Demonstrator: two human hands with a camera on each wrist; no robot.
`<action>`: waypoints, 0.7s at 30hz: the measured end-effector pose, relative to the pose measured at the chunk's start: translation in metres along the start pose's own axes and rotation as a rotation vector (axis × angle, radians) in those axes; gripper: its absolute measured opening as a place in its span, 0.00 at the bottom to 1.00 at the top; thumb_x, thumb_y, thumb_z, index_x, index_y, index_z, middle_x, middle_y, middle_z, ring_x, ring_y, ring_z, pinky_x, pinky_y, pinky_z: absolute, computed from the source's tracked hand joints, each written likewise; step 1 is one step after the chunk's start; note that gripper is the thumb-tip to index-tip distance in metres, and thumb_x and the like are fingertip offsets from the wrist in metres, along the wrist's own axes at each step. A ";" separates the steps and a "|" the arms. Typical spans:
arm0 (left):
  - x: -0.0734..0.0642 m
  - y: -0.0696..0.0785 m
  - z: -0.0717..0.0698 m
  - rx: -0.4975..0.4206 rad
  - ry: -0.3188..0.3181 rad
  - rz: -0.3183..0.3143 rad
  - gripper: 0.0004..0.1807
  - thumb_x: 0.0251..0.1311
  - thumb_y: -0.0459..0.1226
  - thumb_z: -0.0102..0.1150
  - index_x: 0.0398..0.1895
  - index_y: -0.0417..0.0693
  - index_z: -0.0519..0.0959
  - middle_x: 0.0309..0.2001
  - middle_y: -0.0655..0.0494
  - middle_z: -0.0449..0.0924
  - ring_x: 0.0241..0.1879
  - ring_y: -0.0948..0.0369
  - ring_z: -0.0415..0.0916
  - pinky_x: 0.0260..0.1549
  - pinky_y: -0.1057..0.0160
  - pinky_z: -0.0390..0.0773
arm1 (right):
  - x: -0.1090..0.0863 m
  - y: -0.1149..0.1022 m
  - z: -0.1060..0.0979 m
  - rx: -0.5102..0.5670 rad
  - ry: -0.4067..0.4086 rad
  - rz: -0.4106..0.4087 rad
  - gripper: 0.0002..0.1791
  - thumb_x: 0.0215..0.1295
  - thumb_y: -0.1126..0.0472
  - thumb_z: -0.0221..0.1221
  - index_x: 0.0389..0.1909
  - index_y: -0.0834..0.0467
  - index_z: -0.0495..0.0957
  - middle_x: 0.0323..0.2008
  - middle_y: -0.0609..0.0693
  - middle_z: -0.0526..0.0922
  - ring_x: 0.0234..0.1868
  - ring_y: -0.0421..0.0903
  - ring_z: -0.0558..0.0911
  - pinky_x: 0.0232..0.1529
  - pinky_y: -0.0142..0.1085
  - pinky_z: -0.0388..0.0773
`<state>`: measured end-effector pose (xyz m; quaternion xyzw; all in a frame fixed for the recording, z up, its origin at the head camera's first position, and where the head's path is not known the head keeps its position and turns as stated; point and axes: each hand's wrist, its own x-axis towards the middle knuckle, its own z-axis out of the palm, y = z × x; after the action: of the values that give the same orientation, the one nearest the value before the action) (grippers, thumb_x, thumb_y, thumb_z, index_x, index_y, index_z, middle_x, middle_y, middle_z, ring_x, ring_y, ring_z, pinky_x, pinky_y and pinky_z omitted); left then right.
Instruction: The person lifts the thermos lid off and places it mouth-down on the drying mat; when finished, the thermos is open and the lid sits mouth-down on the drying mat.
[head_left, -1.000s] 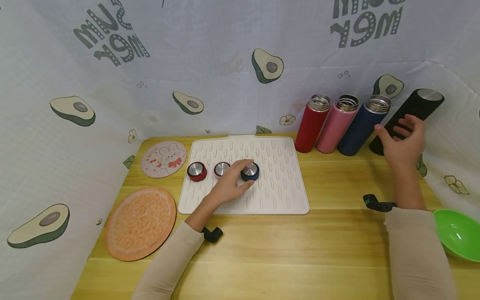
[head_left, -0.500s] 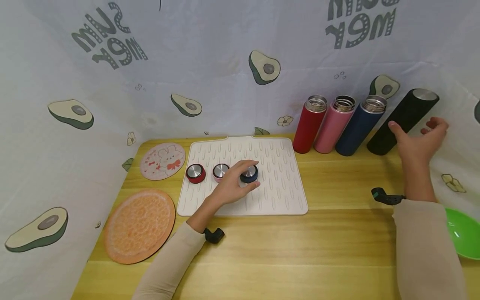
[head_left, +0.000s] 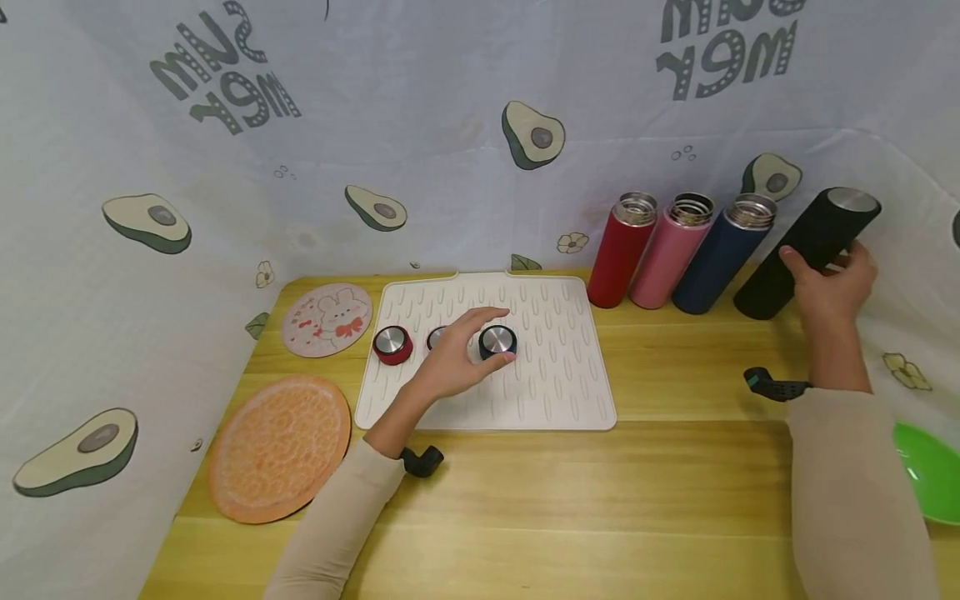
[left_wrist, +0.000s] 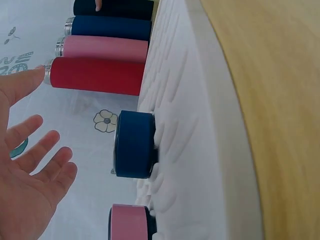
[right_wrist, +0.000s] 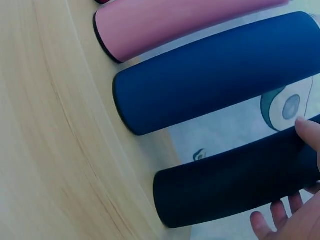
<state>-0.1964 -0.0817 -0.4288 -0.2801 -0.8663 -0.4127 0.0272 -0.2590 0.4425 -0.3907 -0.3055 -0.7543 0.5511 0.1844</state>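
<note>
My right hand (head_left: 836, 283) grips the black thermos bottle (head_left: 806, 246), thumb on its near side and fingers around the far side. That bottle stands upright with its lid on. In the right wrist view, the thumb (right_wrist: 306, 131) lies against the black wall. My left hand (head_left: 453, 358) hovers over the white mat, thumb and fingers spread about the blue lid (head_left: 497, 342); in the left wrist view a gap separates the hand (left_wrist: 30, 185) from it. A pink lid (head_left: 437, 337), partly hidden by the left hand, and a red lid (head_left: 393, 344) lie left of it.
Lidless red (head_left: 621, 250), pink (head_left: 671, 250) and blue (head_left: 723, 254) bottles stand left of the black one. The white mat (head_left: 562, 392) lies mid-table. Two round mats, bunny (head_left: 327, 320) and orange (head_left: 281, 450), are at left; a green bowl (head_left: 930, 475) is at right.
My right hand has moved rightward around the black bottle and closed on it. My left hand has shifted slightly back leftward from the blue lid, showing more of it.
</note>
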 end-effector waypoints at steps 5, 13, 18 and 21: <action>0.000 0.000 -0.008 0.002 0.013 0.002 0.36 0.64 0.50 0.70 0.74 0.60 0.70 0.73 0.60 0.69 0.75 0.59 0.65 0.72 0.48 0.70 | -0.005 0.002 0.001 0.052 -0.005 -0.003 0.43 0.64 0.43 0.67 0.76 0.34 0.57 0.68 0.29 0.58 0.57 0.28 0.64 0.73 0.28 0.61; 0.000 0.003 -0.025 -0.007 0.057 0.027 0.37 0.63 0.49 0.71 0.74 0.61 0.70 0.73 0.60 0.70 0.74 0.58 0.66 0.70 0.47 0.72 | -0.031 -0.005 0.001 0.305 -0.005 -0.015 0.42 0.60 0.50 0.74 0.72 0.37 0.62 0.67 0.33 0.64 0.61 0.34 0.67 0.75 0.32 0.60; 0.001 0.003 -0.034 -0.007 0.082 0.043 0.37 0.62 0.50 0.71 0.75 0.62 0.69 0.73 0.59 0.69 0.74 0.57 0.66 0.69 0.48 0.73 | -0.059 -0.015 0.006 0.328 0.047 -0.188 0.37 0.60 0.58 0.73 0.69 0.43 0.69 0.63 0.37 0.71 0.57 0.35 0.70 0.67 0.31 0.65; 0.002 0.006 -0.040 -0.015 0.101 0.056 0.38 0.62 0.50 0.72 0.75 0.62 0.69 0.73 0.60 0.69 0.73 0.58 0.67 0.71 0.50 0.72 | -0.077 -0.021 0.013 0.269 0.072 -0.288 0.34 0.61 0.57 0.73 0.68 0.45 0.72 0.61 0.38 0.74 0.57 0.36 0.71 0.64 0.31 0.69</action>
<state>-0.2026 -0.1070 -0.3982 -0.2832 -0.8525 -0.4320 0.0804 -0.2155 0.3778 -0.3703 -0.1865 -0.7027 0.6034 0.3276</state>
